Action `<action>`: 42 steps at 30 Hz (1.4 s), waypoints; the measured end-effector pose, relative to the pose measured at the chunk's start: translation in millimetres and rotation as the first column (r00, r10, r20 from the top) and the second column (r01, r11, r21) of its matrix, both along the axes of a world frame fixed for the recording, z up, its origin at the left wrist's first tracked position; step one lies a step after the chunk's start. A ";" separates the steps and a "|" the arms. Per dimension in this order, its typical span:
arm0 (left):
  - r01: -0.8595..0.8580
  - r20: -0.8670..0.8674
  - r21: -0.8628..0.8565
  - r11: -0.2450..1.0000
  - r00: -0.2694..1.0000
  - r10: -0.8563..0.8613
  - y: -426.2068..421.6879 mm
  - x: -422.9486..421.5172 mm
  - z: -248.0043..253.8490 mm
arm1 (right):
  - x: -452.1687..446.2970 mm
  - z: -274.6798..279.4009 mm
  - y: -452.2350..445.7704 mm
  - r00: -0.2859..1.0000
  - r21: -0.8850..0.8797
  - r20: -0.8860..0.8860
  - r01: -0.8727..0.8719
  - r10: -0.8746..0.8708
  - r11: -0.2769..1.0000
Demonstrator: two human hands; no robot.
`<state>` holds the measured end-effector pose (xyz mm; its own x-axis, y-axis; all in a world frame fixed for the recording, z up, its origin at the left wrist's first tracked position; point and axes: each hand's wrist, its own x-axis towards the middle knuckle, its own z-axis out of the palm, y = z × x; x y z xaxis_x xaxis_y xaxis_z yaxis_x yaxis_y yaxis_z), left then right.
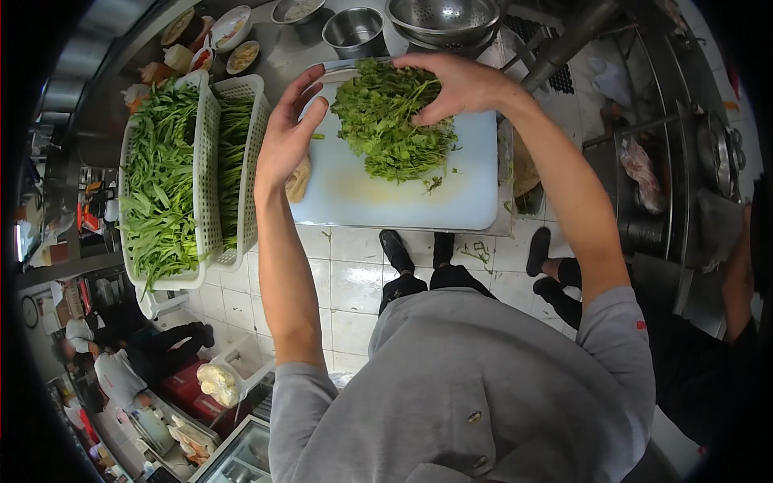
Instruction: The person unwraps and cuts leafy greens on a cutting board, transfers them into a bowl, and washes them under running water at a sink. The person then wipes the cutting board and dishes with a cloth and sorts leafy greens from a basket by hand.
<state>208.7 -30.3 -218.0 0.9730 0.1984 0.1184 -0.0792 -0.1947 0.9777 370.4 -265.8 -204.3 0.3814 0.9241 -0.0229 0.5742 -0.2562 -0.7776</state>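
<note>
A bunch of leafy green herbs (386,129), which looks like coriander, lies on the white cutting board (386,205). My right hand (463,87) grips the far right side of the bunch, with the fingers over its top and the thumb against its near side. At the board's left edge, my left hand (291,133) is open, its fingers apart and pointing away from me. It is beside the bunch, and I see nothing held in it. A small tan object (298,180) lies below the left wrist, partly hidden; I cannot tell its kind.
Left of the board, a white basket (208,173) holds long-leaved greens, with another basket (256,153) of green stems beside it. A metal pot (354,34) and a colander (443,18) stand behind. Other people are to the right and lower left.
</note>
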 end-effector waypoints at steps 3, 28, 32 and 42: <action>0.014 -0.008 0.088 0.996 1.000 -0.014 -2.8 -1.7 -1.3 | -9.1 -27.8 3.7 0.998 -0.123 -0.057 -0.020 0.013 0.992; 0.438 -0.427 0.784 0.441 0.895 -0.130 -99.3 11.8 -75.2 | 28.2 -109.7 3.3 0.797 -0.190 0.517 0.463 -0.313 0.866; 0.295 -0.363 0.832 0.470 0.930 0.059 -115.5 -16.0 -70.3 | 17.9 -93.1 -2.6 0.882 -0.213 0.413 0.337 -0.228 0.917; 0.146 -0.271 0.769 0.622 0.956 0.110 -115.7 -7.2 -68.8 | -60.6 -31.2 -95.8 0.896 0.125 0.072 0.428 -0.438 0.895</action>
<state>201.5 -146.0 -286.8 0.9895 0.1386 -0.0421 0.1430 -0.8877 0.4376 309.8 -361.6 -235.5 0.7399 0.6620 0.1199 0.4971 -0.4179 -0.7604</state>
